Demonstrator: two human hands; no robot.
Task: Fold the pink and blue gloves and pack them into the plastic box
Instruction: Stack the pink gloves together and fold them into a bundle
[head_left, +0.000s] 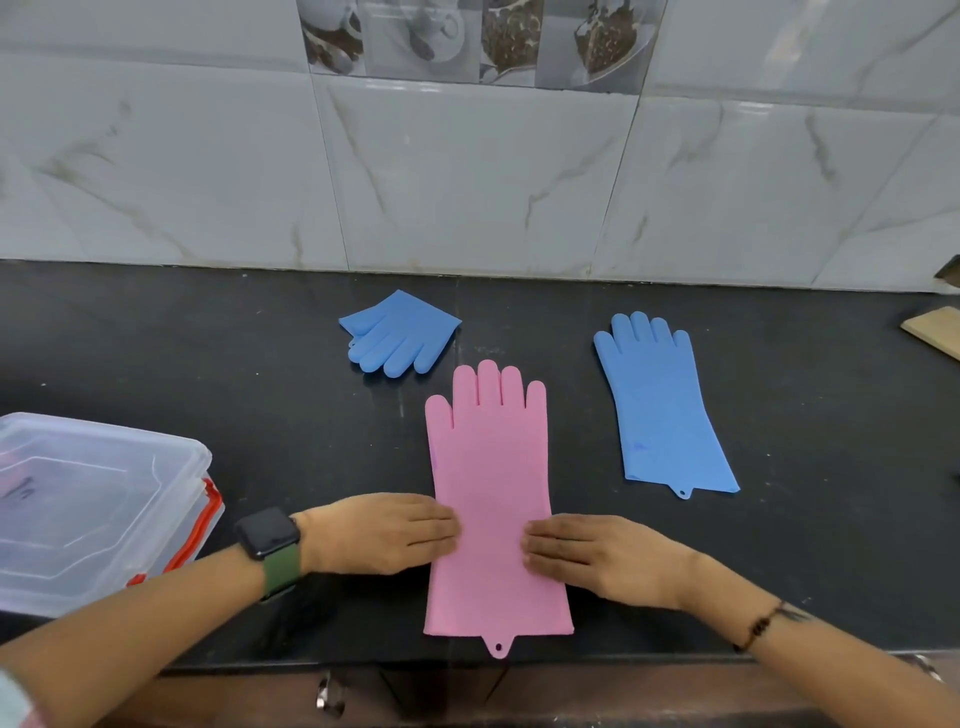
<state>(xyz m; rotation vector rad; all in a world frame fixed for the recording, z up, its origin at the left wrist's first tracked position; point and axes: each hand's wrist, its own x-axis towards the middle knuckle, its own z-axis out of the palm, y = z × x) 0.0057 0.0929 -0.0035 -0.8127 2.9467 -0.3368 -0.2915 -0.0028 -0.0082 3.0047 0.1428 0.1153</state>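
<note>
A: Hands?

B: Left hand (382, 532) flat, fingers straight and together, tips pressing the 9 o'clock edge of the long flat pink silicone glove (491, 499). Right hand (597, 556) same, fingers straight, tips on the 3 o'clock edge. Neither grips anything. Black smartwatch on a green strap (270, 545) on the left wrist, dark beaded bracelet (758, 626) on the right.

A: Glove position?

B: Lies unfolded on the black stone counter (260, 364), fingers pointing to 12 o'clock, cuff with hanging tab at 6, at the counter's front edge.

A: Blue ones?

B: Folded blue silicone glove (397, 332) at 11 o'clock from the pink one, fingers towards 6, apart from it. Unfolded blue silicone glove (665, 410) at 2 o'clock, flat, fingers up, well apart.

A: Box?

B: Clear plastic box with lid on and red clips (93, 509) at 9 o'clock, just beside the left forearm. Contents: cannot tell.

A: Room?

B: Grey marble-look wall tiles (467, 171) behind the counter, a strip of printed cup tiles (478, 41) at 12. Light wooden board (935, 332) at the 3 o'clock edge. Metal drawer handle (330, 693) below the counter.
</note>
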